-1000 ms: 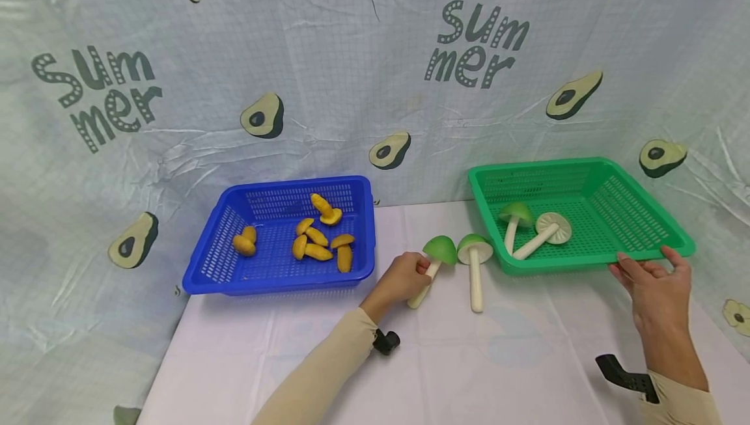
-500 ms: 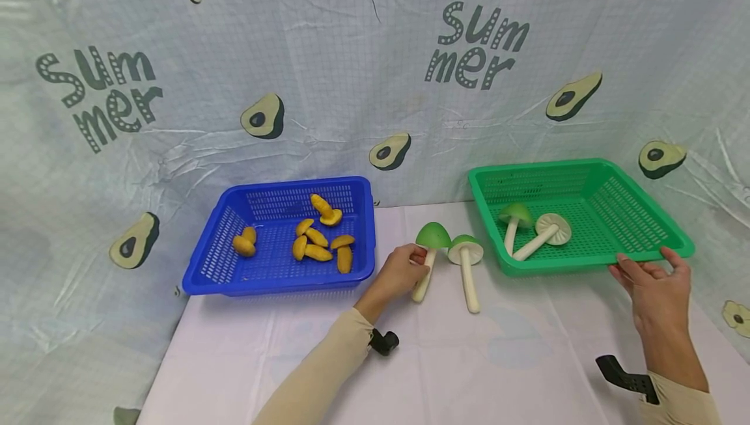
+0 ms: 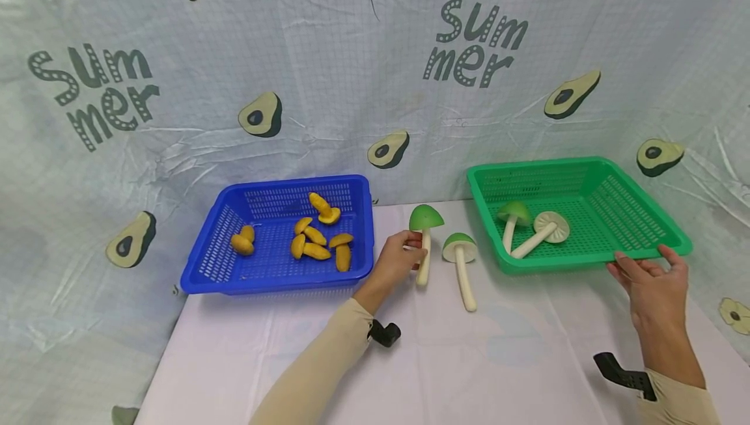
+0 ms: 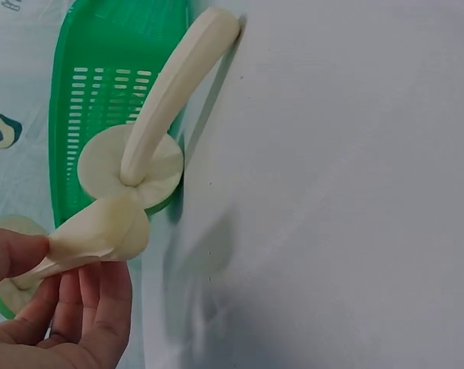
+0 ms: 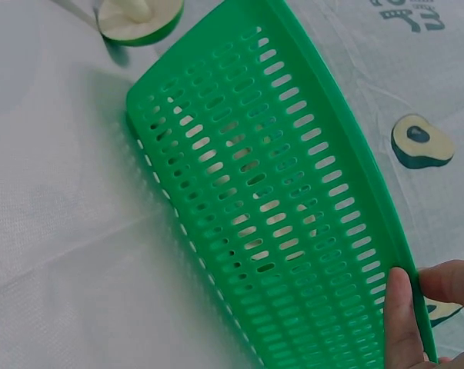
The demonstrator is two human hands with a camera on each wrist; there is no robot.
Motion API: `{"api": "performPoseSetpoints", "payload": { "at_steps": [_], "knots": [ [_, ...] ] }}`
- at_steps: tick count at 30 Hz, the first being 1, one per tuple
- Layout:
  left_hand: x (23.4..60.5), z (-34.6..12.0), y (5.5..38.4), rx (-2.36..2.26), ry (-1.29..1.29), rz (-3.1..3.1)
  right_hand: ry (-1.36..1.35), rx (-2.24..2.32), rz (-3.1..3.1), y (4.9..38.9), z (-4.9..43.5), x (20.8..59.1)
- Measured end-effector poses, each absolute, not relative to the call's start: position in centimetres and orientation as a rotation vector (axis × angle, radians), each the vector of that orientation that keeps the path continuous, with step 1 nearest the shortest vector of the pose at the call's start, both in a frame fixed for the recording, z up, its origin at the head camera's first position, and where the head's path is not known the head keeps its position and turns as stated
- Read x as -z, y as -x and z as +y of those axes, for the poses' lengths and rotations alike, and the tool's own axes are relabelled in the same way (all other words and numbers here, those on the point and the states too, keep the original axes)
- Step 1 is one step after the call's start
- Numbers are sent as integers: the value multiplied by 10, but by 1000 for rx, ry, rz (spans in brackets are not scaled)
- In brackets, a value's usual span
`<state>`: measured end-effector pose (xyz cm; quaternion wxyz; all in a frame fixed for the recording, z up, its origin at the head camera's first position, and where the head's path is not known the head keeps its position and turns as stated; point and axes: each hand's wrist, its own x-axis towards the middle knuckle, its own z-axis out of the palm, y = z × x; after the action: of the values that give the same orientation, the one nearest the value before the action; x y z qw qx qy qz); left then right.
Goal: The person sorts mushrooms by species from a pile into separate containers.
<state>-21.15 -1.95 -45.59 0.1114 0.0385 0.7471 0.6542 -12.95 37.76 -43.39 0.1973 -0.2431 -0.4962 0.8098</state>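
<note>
My left hand [image 3: 398,262] pinches the pale stem of a green-capped toy mushroom [image 3: 426,218] between thumb and fingers; its cap points up and away. In the left wrist view the held stem [image 4: 108,227] points towards the camera. Just right of it on the table lies another green-capped mushroom [image 3: 463,275], its pale underside showing. My right hand [image 3: 659,291] grips the near rim of the green basket [image 3: 633,220] at its right corner, thumb and fingers on either side of the edge [image 5: 408,284]. Two green-capped mushrooms [image 3: 551,227] lie in this basket's left part.
A blue basket [image 3: 275,286] stands to the left with several small yellow mushrooms [image 3: 342,257] in it. The white-covered table [image 3: 457,366] spreads in front of both baskets. Behind them hangs a cloth [image 3: 328,86] printed with avocados and lettering.
My left hand has raised the held mushroom and shifted it slightly left, away from the other one. That other mushroom has slid a little left and turned. My right hand stays on the basket rim.
</note>
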Motion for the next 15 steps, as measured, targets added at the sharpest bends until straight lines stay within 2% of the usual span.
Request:
{"api": "performPoseSetpoints", "payload": {
  "at_steps": [15],
  "knots": [
    [452, -9, 222, -2083, -73, 2053, 673, -2272, -1406, 129, 377, 433]
  ]
}}
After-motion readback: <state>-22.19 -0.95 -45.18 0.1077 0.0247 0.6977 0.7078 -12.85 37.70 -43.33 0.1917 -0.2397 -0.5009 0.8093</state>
